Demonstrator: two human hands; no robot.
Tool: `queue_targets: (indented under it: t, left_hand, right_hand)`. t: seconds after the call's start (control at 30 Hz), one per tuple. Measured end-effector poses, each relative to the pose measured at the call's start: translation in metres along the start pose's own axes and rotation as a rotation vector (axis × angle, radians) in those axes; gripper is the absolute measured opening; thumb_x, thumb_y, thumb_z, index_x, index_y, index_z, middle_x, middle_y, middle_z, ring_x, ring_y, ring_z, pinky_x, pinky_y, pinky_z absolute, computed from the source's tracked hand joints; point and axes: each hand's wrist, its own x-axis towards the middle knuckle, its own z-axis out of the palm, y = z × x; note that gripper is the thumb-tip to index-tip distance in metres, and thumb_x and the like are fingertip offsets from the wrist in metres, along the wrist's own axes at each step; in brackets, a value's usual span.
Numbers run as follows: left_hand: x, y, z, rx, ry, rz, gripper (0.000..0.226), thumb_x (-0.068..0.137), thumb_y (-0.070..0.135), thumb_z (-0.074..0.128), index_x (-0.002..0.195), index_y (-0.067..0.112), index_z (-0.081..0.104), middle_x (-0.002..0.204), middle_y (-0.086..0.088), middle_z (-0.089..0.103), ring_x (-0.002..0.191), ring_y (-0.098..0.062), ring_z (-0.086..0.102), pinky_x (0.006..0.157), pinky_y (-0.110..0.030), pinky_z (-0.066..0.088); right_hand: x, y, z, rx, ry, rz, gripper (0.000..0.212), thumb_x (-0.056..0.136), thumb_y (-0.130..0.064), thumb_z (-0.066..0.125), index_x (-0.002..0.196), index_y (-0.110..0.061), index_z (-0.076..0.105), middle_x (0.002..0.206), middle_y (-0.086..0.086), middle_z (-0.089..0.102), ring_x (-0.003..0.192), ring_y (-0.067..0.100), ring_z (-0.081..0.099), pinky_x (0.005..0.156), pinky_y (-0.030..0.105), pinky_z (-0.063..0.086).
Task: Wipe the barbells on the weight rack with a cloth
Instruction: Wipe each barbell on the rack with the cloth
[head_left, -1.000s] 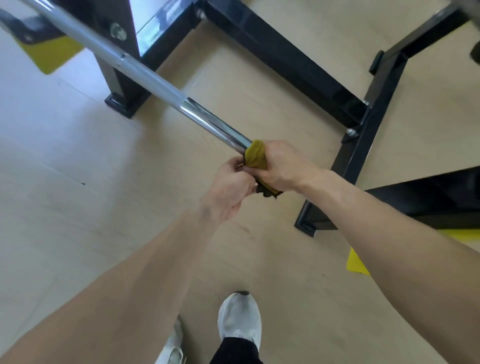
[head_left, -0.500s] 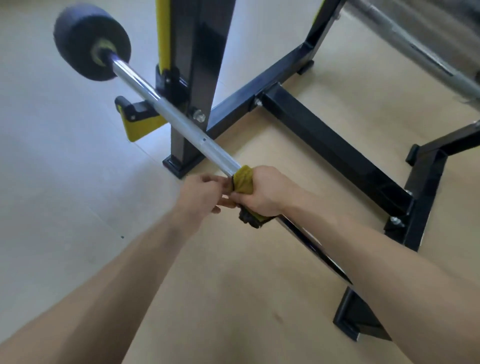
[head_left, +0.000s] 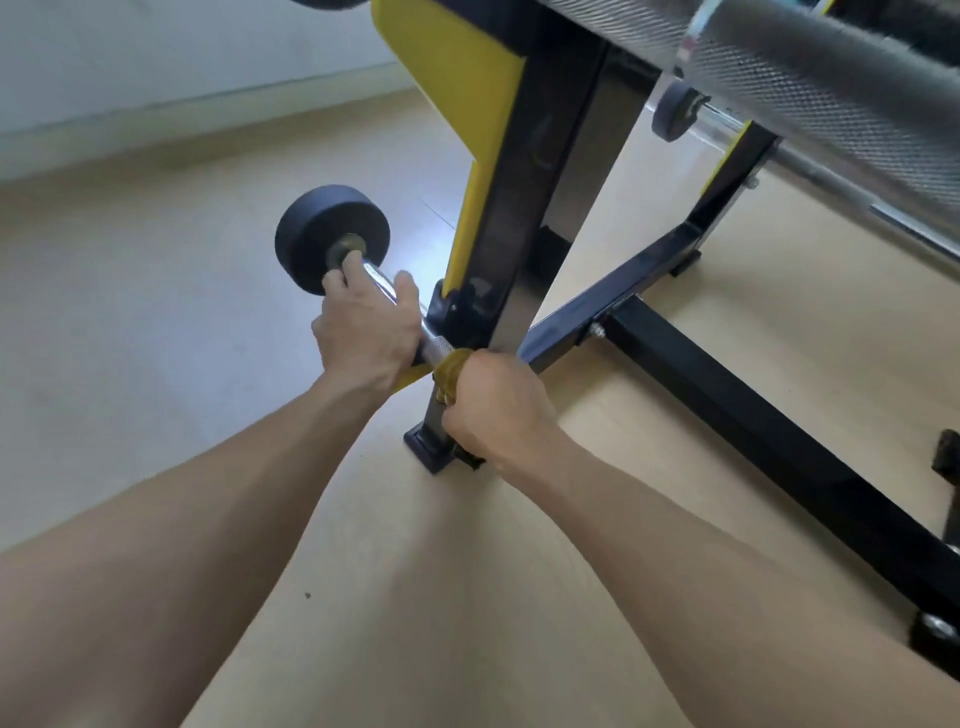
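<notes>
Presently the left hand (head_left: 366, 332) has its grip clamped round the chrome shaft of the lower barbell (head_left: 382, 283), fingers curled over the top, just inboard of the dark round end weight (head_left: 324, 234). The right hand (head_left: 493, 402) has its grip closed on the mustard-yellow cloth (head_left: 451, 371), which is wrapped round the same shaft just beside the left hand, with a short knurled stretch of bar showing between the two. The shaft is bright and reflective where exposed; beyond the right hand it is hidden by that hand and forearm. Directly behind both hands stands the black upright of the weight rack (head_left: 511, 249), faced with a yellow plate (head_left: 462, 98); the cloth lies close against this post and its foot, leaving little room on that side. Black base rails (head_left: 727, 395) run off to the right of the right grip across the floor. To the left of the left grip the pale wooden floor (head_left: 130, 312) lies open as far as the wall (head_left: 156, 52). Above and to the right, a second barbell (head_left: 810, 88) with a knurled grey shaft crosses close to the camera, blurred, with another dark weight (head_left: 675, 111) beneath it.
</notes>
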Motion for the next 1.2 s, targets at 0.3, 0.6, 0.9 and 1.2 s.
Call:
queue_targets:
  t: [0.3, 0.6, 0.9, 1.2]
  left_hand:
    - [-0.005, 0.006, -0.01, -0.09, -0.153, -0.068, 0.057, 0.105, 0.038, 0.045, 0.157, 0.028, 0.025, 0.136, -0.01, 0.061, 0.117, -0.032, 0.064, 0.101, -0.039, 0.051]
    - [-0.004, 0.006, -0.006, -0.114, -0.116, -0.058, 0.053, 0.104, 0.036, 0.045, 0.155, 0.029, 0.032, 0.138, -0.01, 0.06, 0.118, -0.031, 0.063, 0.102, -0.038, 0.05]
    - [-0.002, 0.001, -0.003, -0.172, -0.117, -0.074, 0.051, 0.104, 0.036, 0.047, 0.153, 0.03, 0.035, 0.14, -0.007, 0.058, 0.116, -0.03, 0.065, 0.101, -0.037, 0.051]
    - [-0.001, -0.003, 0.002, -0.194, -0.079, -0.06, 0.045, 0.103, 0.035, 0.048, 0.147, 0.03, 0.046, 0.14, -0.004, 0.059, 0.118, -0.027, 0.064, 0.103, -0.038, 0.051]
  right_hand:
    - [-0.08, 0.047, -0.023, 0.069, -0.211, -0.203, 0.084, 0.098, -0.059, 0.035, 0.156, -0.019, -0.011, 0.138, 0.009, 0.032, 0.095, 0.026, 0.054, 0.077, 0.037, 0.044]
    - [-0.003, -0.002, -0.018, 0.06, -0.115, -0.123, 0.034, 0.106, -0.042, 0.035, 0.121, -0.012, 0.036, 0.094, 0.005, 0.053, 0.09, 0.03, 0.065, 0.069, 0.033, 0.041]
    - [-0.099, 0.065, -0.031, 0.125, -0.32, -0.031, 0.027, 0.105, -0.045, 0.031, 0.108, -0.018, 0.031, 0.084, 0.004, 0.059, 0.066, 0.023, 0.058, 0.059, 0.033, 0.04]
    - [0.001, -0.001, -0.015, 0.125, -0.127, -0.099, 0.033, 0.106, -0.042, 0.035, 0.123, -0.014, 0.039, 0.095, 0.001, 0.051, 0.085, 0.023, 0.058, 0.072, 0.032, 0.04]
